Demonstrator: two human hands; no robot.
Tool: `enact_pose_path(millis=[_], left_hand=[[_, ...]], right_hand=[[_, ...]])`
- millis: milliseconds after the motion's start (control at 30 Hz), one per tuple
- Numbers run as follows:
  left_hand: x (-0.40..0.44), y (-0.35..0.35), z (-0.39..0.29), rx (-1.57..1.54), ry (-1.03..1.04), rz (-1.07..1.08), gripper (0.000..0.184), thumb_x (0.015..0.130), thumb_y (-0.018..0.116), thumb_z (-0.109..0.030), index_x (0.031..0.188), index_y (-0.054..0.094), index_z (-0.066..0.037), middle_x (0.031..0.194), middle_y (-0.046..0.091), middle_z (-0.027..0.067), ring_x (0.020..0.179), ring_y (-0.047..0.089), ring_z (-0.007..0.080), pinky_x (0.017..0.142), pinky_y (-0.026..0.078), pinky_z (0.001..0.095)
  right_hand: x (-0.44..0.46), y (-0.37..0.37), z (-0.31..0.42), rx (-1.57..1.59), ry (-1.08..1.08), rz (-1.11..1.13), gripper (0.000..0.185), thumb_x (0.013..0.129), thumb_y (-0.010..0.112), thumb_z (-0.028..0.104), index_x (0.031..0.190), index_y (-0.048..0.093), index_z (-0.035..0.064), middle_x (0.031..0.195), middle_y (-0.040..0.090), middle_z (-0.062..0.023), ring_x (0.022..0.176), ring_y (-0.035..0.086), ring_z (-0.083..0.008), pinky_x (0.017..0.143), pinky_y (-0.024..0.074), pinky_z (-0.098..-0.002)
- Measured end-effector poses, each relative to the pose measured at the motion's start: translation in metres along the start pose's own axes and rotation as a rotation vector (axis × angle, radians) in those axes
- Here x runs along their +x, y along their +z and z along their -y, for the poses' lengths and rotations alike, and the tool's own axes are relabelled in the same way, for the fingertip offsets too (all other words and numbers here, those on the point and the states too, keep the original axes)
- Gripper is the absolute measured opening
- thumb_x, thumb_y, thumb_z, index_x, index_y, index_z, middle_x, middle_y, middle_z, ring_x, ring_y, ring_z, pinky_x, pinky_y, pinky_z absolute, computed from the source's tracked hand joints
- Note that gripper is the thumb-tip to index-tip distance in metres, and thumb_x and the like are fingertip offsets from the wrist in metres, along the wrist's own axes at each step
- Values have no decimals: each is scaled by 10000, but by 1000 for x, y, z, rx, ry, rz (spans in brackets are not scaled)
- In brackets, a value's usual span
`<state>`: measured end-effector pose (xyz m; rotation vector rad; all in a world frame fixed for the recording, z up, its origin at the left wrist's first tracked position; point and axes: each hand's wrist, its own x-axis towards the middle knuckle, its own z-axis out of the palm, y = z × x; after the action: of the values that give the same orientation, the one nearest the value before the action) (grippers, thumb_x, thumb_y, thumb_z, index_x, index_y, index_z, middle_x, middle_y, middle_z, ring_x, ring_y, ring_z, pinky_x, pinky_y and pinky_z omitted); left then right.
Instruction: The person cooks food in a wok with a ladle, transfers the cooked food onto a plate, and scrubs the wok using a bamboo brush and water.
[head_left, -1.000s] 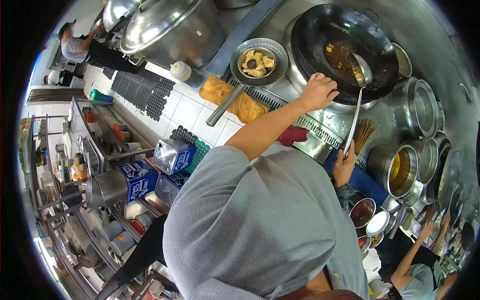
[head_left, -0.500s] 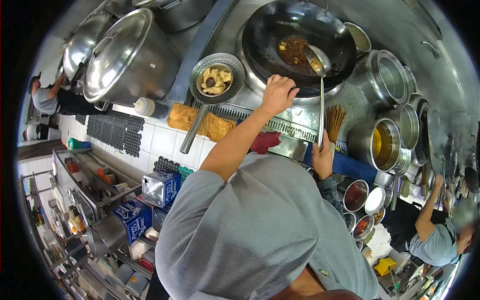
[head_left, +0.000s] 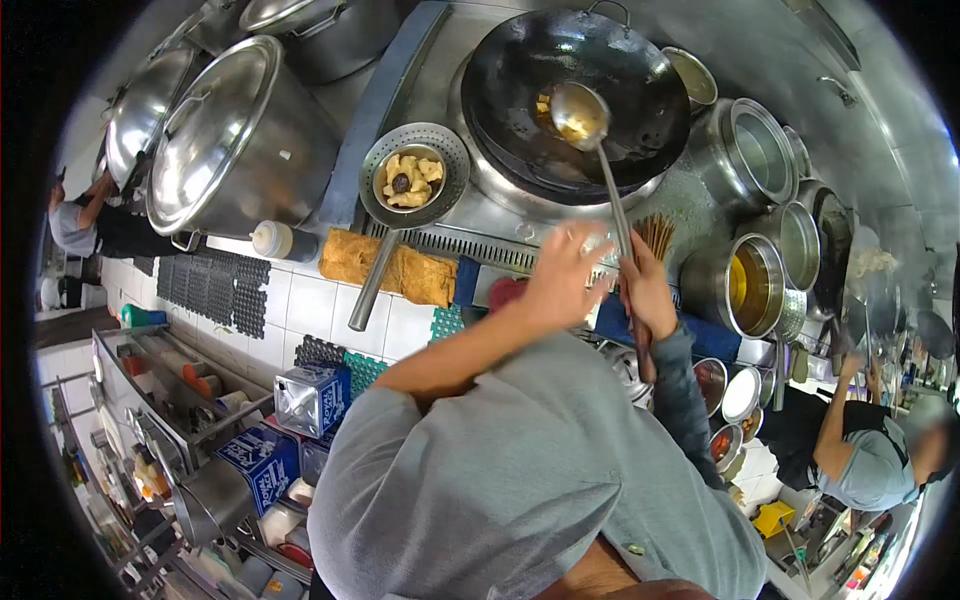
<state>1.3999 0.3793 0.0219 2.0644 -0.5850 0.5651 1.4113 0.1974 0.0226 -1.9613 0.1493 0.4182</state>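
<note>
My right hand [head_left: 650, 292] is wrapped round the handle of a long ladle [head_left: 580, 115]. The ladle's bowl is inside the black wok [head_left: 640, 95], with liquid and pale pieces in it. A few yellow pieces [head_left: 543, 103] lie in the wok beside the bowl. My left hand [head_left: 568, 272], slightly blurred, is raised in front of the wok with its fingers spread and nothing in them. Left of the wok, a perforated strainer [head_left: 375, 207] holds a small bowl of pale pieces [head_left: 412, 180] and one dark piece.
A folded brown cloth [head_left: 390, 268] and a squeeze bottle [head_left: 272, 240] lie along the counter's near edge. Large lidded pots [head_left: 235, 140] stand left. Metal pots [head_left: 735, 285] and a bamboo brush [head_left: 655, 235] are at the right. A co-worker [head_left: 870, 460] is at the far right.
My left hand has drawn back from the wok's rim and its fingers have spread. The ladle's bowl has moved left in the wok and its handle tilts more. The view has shifted.
</note>
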Motion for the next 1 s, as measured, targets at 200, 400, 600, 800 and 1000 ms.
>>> enact_pose_path(millis=[200,400,600,800,1000], left_hand=[[-22,-30,-41,-334,68,322,286,766,701,-111,1014,588,-26,1035,585,136,967,550,321,838,454,403],[-35,-42,-50,-414,-234,380,226,791,692,-91,989,593,-48,894,616,111,829,595,293,727,486,376],[-38,-26,-78,-370,-244,518,220,805,685,-114,991,595,-38,874,633,95,820,616,289,707,493,380],[-67,-7,-89,-348,-409,393,206,815,661,-134,983,594,-36,835,657,83,806,601,301,695,485,388],[-82,-15,-96,-285,-409,457,248,814,675,-104,1032,595,-17,880,659,104,851,631,286,745,507,364]], right_hand=[[62,10,4,130,-67,-88,515,917,499,135,1415,382,77,569,486,-1,402,449,-101,363,370,-271],[21,-5,9,335,121,44,528,942,489,160,1438,341,58,590,502,-24,415,474,-109,372,386,-257],[75,-3,-15,-28,-170,-134,532,906,499,192,1395,375,22,683,581,-168,501,558,-266,504,458,-390],[39,-32,3,434,123,182,469,942,509,152,1402,418,138,590,500,1,401,470,-84,339,375,-242],[90,-10,-36,-69,-245,-182,498,915,500,161,1395,394,80,620,521,-60,411,492,-154,373,408,-328]])
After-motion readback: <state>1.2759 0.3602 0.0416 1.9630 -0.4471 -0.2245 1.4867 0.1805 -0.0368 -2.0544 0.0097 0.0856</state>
